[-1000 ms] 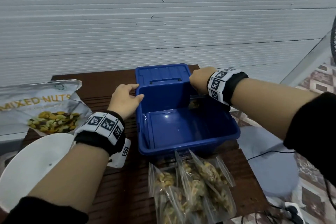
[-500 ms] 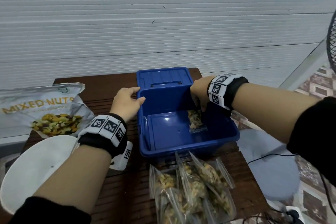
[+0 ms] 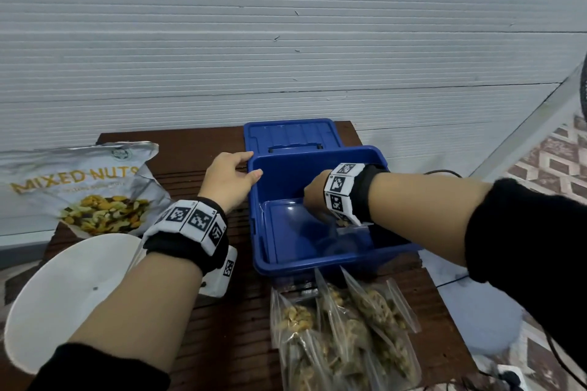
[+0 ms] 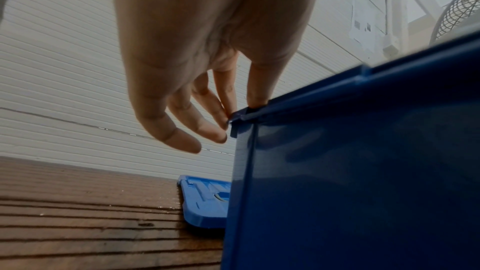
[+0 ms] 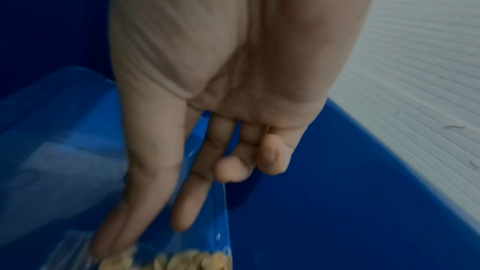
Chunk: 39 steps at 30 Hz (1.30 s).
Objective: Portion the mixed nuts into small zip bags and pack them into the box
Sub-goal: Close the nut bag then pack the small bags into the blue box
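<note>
The right hand point(image 3: 314, 192) had dropped deeper into the box point(image 3: 317, 267) since half a second earlier, thumb and forefinger pinching a zip bag point(image 5: 166, 254) of nuts just above the floor. The left hand point(image 3: 228, 182) gripped the box's far left corner, thumb over the rim. Only the right wrist view showed the pinch; the head view hid it. The lid point(image 3: 292, 135) lay behind, filled bags point(image 3: 343, 333) in front, the nut pack point(image 3: 79, 187) and a white bowl point(image 3: 63, 295) to the left
</note>
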Each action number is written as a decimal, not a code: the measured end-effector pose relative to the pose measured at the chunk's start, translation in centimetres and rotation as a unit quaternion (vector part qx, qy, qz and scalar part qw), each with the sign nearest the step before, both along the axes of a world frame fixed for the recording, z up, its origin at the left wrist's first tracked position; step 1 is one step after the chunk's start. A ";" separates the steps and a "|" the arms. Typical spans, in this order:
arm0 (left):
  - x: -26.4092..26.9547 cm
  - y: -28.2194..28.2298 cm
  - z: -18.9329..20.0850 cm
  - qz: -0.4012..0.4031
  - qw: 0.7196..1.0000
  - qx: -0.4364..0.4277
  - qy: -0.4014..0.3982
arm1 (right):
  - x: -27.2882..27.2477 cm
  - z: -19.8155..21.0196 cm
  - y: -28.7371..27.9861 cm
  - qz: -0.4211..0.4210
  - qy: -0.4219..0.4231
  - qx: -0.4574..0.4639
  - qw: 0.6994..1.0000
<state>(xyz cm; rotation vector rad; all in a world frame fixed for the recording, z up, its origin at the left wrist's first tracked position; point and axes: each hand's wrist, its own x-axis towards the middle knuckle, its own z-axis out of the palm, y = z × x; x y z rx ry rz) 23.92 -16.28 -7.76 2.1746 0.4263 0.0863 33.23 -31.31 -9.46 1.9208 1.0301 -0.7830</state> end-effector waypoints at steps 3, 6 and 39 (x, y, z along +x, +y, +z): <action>-0.1 0.1 0.1 -0.001 1.000 -0.011 -0.002 | -0.3 0.5 -0.9 0.053 -0.017 0.007 0.998; -0.2 0.2 0.0 -0.002 1.000 -0.017 -0.006 | -0.9 0.6 -1.7 0.102 -0.033 0.040 0.993; -2.3 -4.7 4.6 -0.132 0.972 0.190 0.044 | -0.4 8.1 -6.8 -0.326 0.172 0.490 0.790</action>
